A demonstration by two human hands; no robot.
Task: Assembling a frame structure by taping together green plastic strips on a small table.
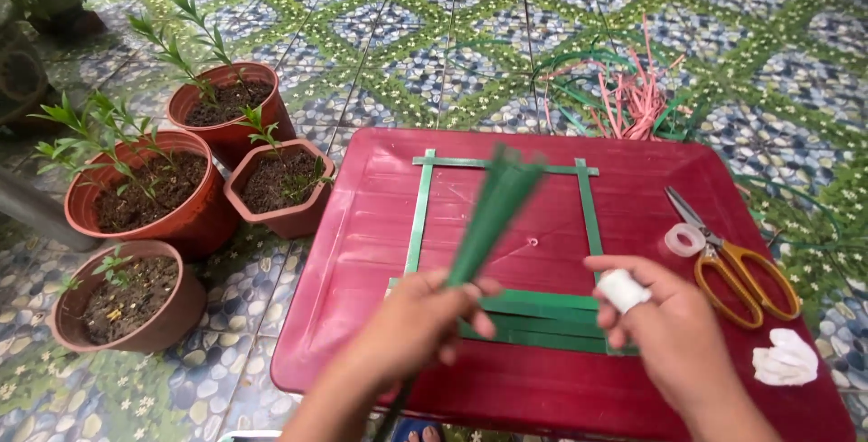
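My left hand (411, 320) has its fingers closed round a bundle of green strips (493, 211), blurred, tips pointing toward the counter's far edge. Right hand (674, 320) pinches a small white roll (622, 290) betw. thumb & fingertips, near the front edge of the red counter (362, 225). Flat green strips form a frame (420, 216) at the middle, w/ more stacked under my hands. Scissors (732, 266) & a tape ring (684, 239) lie by the right edge, crumpled white bit (785, 358) near the front-right corner. Potted plants (145, 193) stand on the floor off the left edge.

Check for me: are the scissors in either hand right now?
No, the scissors lie on the red table, right of the right hand.
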